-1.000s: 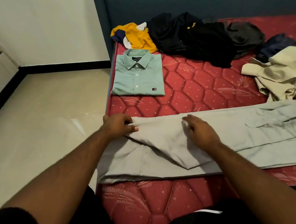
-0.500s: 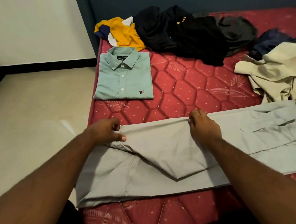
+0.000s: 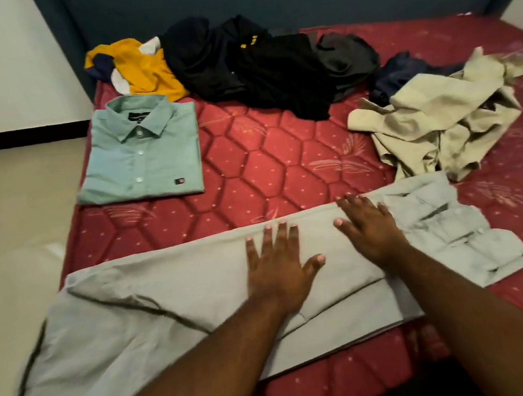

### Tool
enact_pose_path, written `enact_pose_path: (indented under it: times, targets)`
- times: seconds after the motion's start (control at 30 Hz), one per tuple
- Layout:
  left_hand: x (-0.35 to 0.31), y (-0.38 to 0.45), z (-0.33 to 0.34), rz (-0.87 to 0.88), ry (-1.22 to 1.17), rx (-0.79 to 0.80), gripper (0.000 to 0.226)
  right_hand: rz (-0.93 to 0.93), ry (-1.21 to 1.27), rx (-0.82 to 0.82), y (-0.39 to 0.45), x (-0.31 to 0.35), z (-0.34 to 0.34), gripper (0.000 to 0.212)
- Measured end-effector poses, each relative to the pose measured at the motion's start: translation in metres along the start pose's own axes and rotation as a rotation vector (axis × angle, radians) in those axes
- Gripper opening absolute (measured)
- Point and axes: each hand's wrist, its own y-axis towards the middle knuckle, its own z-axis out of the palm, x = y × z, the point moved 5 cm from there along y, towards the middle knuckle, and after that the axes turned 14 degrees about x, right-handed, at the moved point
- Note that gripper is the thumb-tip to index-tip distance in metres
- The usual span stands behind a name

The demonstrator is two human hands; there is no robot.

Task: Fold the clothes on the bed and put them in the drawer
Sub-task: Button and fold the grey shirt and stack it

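Note:
A pale grey shirt (image 3: 155, 305) lies stretched across the near edge of the red mattress (image 3: 282, 163), its sleeves folded in and its cuffs at the right end. My left hand (image 3: 277, 264) lies flat on the middle of it with fingers spread. My right hand (image 3: 370, 228) presses flat on the cloth just to the right, fingers straight. A folded green shirt (image 3: 142, 155) rests at the left side of the bed.
Unfolded clothes lie along the blue headboard (image 3: 265, 0): a yellow shirt (image 3: 143, 71), a black heap (image 3: 256, 66), a dark grey garment (image 3: 348, 56), a navy piece (image 3: 402, 76) and a crumpled beige garment (image 3: 438, 114). Beige floor (image 3: 14, 223) runs along the bed's left side.
Both hands let go of the grey shirt's far edge and moved right, now lying flat with fingers spread on the cloth. The view swung right and the drawers left the frame.

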Motion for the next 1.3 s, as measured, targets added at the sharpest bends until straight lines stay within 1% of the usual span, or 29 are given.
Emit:
enact_pose_path:
  times: [0.07, 0.1, 0.17, 0.23, 0.3, 0.37, 0.4, 0.43, 0.5, 0.53, 0.57, 0.6, 0.63, 0.67, 0.7, 0.73, 0.77, 0.83, 0.87, 0.93, 1.0, 1.03, 1.07, 1.1, 1.13, 1.17, 1.23, 1.3]
  targets:
    - [-0.003, 0.002, 0.012, -0.042, 0.042, -0.063, 0.078, -0.074, 0.142, 0.01, -0.004, -0.029, -0.008, 0.057]
    - [-0.003, 0.002, 0.015, -0.049, 0.045, -0.085, 0.079, -0.109, 0.118, 0.025, -0.006, -0.038, -0.011, 0.06]
    - [-0.002, 0.004, 0.021, -0.055, 0.054, -0.085, 0.079, -0.123, 0.038, 0.054, -0.006, -0.061, -0.017, 0.069]
    - [-0.002, 0.004, 0.018, -0.053, 0.084, -0.114, 0.08, -0.091, -0.017, 0.067, -0.004, -0.079, -0.027, 0.074]
    - [-0.002, 0.006, 0.018, -0.075, 0.094, -0.081, 0.079, -0.081, -0.161, 0.066, -0.005, -0.08, -0.031, 0.076]
    - [-0.01, 0.005, 0.017, -0.103, 0.079, -0.083, 0.075, -0.039, -0.313, -0.003, -0.015, -0.082, -0.031, 0.075]
    - [-0.013, 0.004, 0.013, -0.118, 0.084, -0.107, 0.071, -0.043, -0.303, -0.011, -0.017, -0.082, -0.026, 0.076]
    - [-0.022, 0.004, 0.007, -0.101, 0.09, -0.141, 0.068, -0.046, -0.252, 0.018, -0.019, -0.083, -0.023, 0.078]
    - [-0.063, 0.011, 0.0, 0.082, 0.093, -0.168, 0.069, -0.05, -0.073, 0.101, -0.018, -0.096, -0.022, 0.078]
    - [-0.089, 0.015, -0.001, 0.185, 0.071, -0.133, 0.066, -0.047, 0.078, 0.098, -0.018, -0.099, -0.028, 0.071]
    - [-0.11, 0.018, -0.002, 0.25, 0.026, -0.099, 0.061, -0.051, 0.26, 0.009, -0.018, -0.101, -0.039, 0.06]
    - [-0.126, 0.023, -0.001, 0.27, -0.025, -0.058, 0.057, -0.036, 0.446, -0.162, -0.022, -0.107, -0.053, 0.045]
    - [-0.142, 0.033, -0.003, 0.275, -0.06, -0.041, 0.056, 0.02, 0.57, -0.385, -0.031, -0.12, -0.071, 0.033]
    - [-0.156, 0.043, -0.004, 0.282, -0.069, -0.04, 0.057, 0.079, 0.642, -0.58, -0.042, -0.134, -0.087, 0.027]
    - [-0.173, 0.054, -0.003, 0.295, -0.065, -0.029, 0.057, 0.163, 0.671, -0.685, -0.052, -0.153, -0.097, 0.025]
    - [-0.187, 0.064, -0.001, 0.301, -0.076, -0.01, 0.058, 0.247, 0.681, -0.672, -0.058, -0.17, -0.101, 0.025]
    - [-0.198, 0.073, 0.002, 0.296, -0.097, 0.012, 0.059, 0.344, 0.656, -0.559, -0.061, -0.182, -0.101, 0.026]
    - [-0.219, 0.083, 0.016, 0.272, -0.07, 0.055, 0.064, 0.481, 0.591, -0.26, -0.067, -0.202, -0.09, 0.036]
    - [-0.226, 0.085, 0.026, 0.251, -0.019, 0.06, 0.068, 0.503, 0.586, -0.153, -0.071, -0.206, -0.086, 0.041]
    - [-0.228, 0.085, 0.041, 0.214, 0.093, 0.033, 0.074, 0.508, 0.653, -0.029, -0.075, -0.207, -0.087, 0.052]
    - [-0.228, 0.089, 0.049, 0.203, 0.13, 0.027, 0.075, 0.552, 0.85, 0.12, -0.075, -0.211, -0.088, 0.067]
    - [-0.228, 0.091, 0.05, 0.2, 0.128, 0.04, 0.075, 0.558, 0.9, 0.204, -0.074, -0.211, -0.088, 0.076]
    - [-0.229, 0.092, 0.05, 0.195, 0.128, 0.05, 0.075, 0.536, 0.898, 0.284, -0.073, -0.211, -0.087, 0.076]
    - [-0.229, 0.093, 0.048, 0.186, 0.136, 0.056, 0.075, 0.49, 0.878, 0.346, -0.07, -0.208, -0.088, 0.064]
    - [-0.23, 0.093, 0.048, 0.184, 0.136, 0.069, 0.075, 0.448, 0.859, 0.4, -0.068, -0.205, -0.086, 0.048]
    - [-0.231, 0.094, 0.047, 0.185, 0.132, 0.088, 0.076, 0.423, 0.855, 0.428, -0.068, -0.199, -0.085, 0.037]
    - [-0.229, 0.095, 0.041, 0.209, 0.089, 0.135, 0.077, 0.42, 0.831, 0.417, -0.069, -0.192, -0.084, 0.035]
    - [-0.225, 0.096, 0.028, 0.267, -0.088, 0.162, 0.075, 0.435, 0.726, 0.311, -0.073, -0.187, -0.092, 0.035]
